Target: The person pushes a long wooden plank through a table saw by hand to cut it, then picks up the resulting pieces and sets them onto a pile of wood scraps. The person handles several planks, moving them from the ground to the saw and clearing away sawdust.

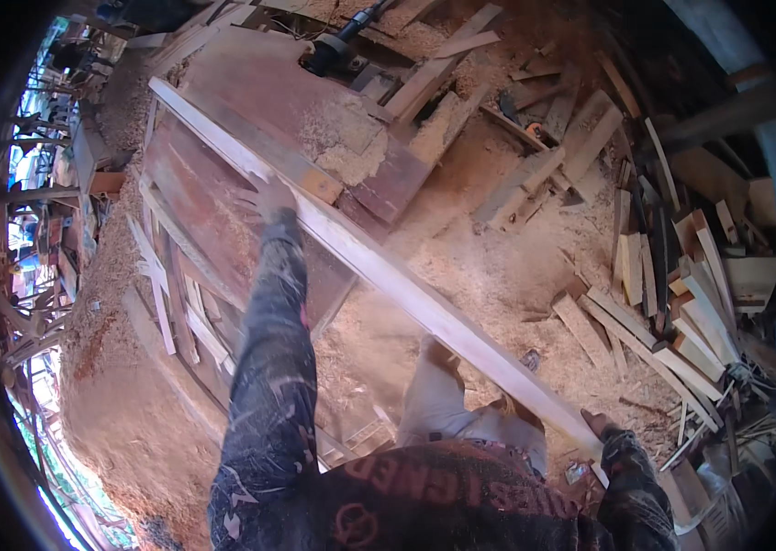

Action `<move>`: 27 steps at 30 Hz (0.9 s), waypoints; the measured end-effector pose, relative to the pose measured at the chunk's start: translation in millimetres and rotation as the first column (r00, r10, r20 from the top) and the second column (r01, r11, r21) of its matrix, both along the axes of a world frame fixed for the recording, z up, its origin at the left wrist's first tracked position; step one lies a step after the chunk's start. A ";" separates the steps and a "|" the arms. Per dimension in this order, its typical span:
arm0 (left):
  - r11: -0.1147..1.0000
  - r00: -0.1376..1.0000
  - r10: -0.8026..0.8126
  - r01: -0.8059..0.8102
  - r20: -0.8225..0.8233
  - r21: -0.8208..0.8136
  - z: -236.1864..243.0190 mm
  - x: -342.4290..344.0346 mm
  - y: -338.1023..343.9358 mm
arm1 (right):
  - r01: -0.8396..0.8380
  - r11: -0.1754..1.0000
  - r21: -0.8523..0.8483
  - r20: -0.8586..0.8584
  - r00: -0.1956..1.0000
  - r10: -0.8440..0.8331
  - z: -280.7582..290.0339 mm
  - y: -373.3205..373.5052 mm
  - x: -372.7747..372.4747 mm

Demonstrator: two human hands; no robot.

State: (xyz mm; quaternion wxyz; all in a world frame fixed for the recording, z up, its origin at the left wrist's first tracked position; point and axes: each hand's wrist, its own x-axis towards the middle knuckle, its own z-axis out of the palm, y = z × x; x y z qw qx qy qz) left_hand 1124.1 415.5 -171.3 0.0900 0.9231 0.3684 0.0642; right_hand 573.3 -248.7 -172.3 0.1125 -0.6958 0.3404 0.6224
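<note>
A long, pale wooden plank runs diagonally from the far left of a reddish-brown work table to the right side of my body. My left hand rests on the plank over the table, its fingers stretched out and spread to the left. Near the plank's close end, my right hand grips it from the side, with some fingers hidden. Along the far side of the plank lies a darker wooden strip on the table, with a yellowish end. Sawdust is heaped beyond that strip.
Stacked offcuts crowd the right side. More loose boards lie on the sawdust-covered floor ahead. A dark power tool lies at the table's far edge. Thin wood strips lean left of the table.
</note>
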 end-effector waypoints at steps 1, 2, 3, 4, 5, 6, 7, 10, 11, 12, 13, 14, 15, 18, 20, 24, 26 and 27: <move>1.000 0.999 -0.026 0.026 0.024 0.005 -9.8 -27.1 -15.1 | 0.096 0.995 0.037 0.015 0.995 -0.097 -1.7 -8.1 -8.9; 0.990 0.988 -0.136 0.138 0.070 -0.024 -14.2 -63.8 -50.5 | 0.101 0.994 0.036 0.010 0.995 -0.102 4.1 -12.9 -17.6; 0.967 0.961 -0.243 0.251 0.132 -0.042 -11.8 -102.2 -93.7 | 0.109 0.993 0.038 0.055 0.992 -0.111 9.6 -15.9 -20.3; 0.953 0.953 -0.293 0.297 0.074 -0.062 -3.1 -137.8 -133.5 | 0.118 0.992 0.043 0.103 0.987 -0.122 13.0 -17.9 -24.1; 0.947 0.946 -0.319 0.320 0.048 -0.021 0.2 -165.2 -160.8 | 0.118 0.991 0.055 0.114 0.986 -0.124 6.0 -21.6 -30.3; 0.947 0.946 -0.321 0.322 0.054 -0.011 2.9 -175.7 -180.9 | 0.151 0.986 0.073 0.139 0.977 -0.160 -9.1 -29.0 -41.7; 0.961 0.961 -0.276 0.276 0.015 -0.035 4.2 -185.2 -194.7 | 0.181 0.979 0.096 0.160 0.968 -0.195 -21.3 -33.3 -50.7; 0.970 0.970 -0.243 0.243 -0.012 -0.021 5.8 -194.9 -197.7 | 0.167 0.981 0.104 0.146 0.973 -0.181 -26.5 -30.9 -48.1; 0.968 0.968 -0.250 0.250 0.006 0.007 5.2 -193.7 -196.0 | 0.145 0.983 0.116 0.161 0.974 -0.163 -23.2 -27.3 -44.1; 0.967 0.967 -0.254 0.254 -0.001 0.005 5.7 -193.9 -196.2 | 0.150 0.982 0.115 0.154 0.974 -0.167 -21.2 -26.1 -41.6; 0.966 0.966 -0.257 0.257 -0.012 0.041 6.9 -193.2 -194.4 | 0.144 0.979 0.146 0.146 0.975 -0.165 -19.8 -24.4 -37.2; 0.962 0.965 -0.261 0.262 -0.023 0.071 6.5 -192.4 -196.3 | 0.139 0.975 0.173 0.138 0.977 -0.164 -17.7 -25.2 -34.2; 0.961 0.964 -0.265 0.267 -0.031 0.066 6.3 -191.7 -197.5 | 0.116 0.976 0.184 0.108 0.985 -0.138 -14.7 -22.6 -30.5; 0.956 0.958 -0.286 0.285 -0.003 0.062 7.1 -184.6 -195.4 | 0.164 0.971 0.175 0.096 0.978 -0.183 -11.5 -13.9 -27.3; 0.964 0.965 -0.262 0.262 -0.003 0.042 6.1 -178.0 -190.5 | 0.159 0.971 0.176 0.085 0.981 -0.176 -10.6 -8.6 -18.2; 0.968 0.969 -0.243 0.245 -0.042 0.056 -1.9 -162.9 -172.5 | 0.149 0.973 0.178 0.087 0.982 -0.166 -21.3 0.8 -13.4; 0.958 0.971 -0.239 0.241 -0.028 0.153 -5.7 -157.4 -165.9 | 0.153 0.971 0.186 0.097 0.980 -0.173 -26.3 5.3 -11.7; 0.958 0.971 -0.239 0.241 -0.030 0.153 -7.2 -154.9 -162.0 | 0.153 0.968 0.197 0.110 0.978 -0.177 -27.3 7.5 -9.4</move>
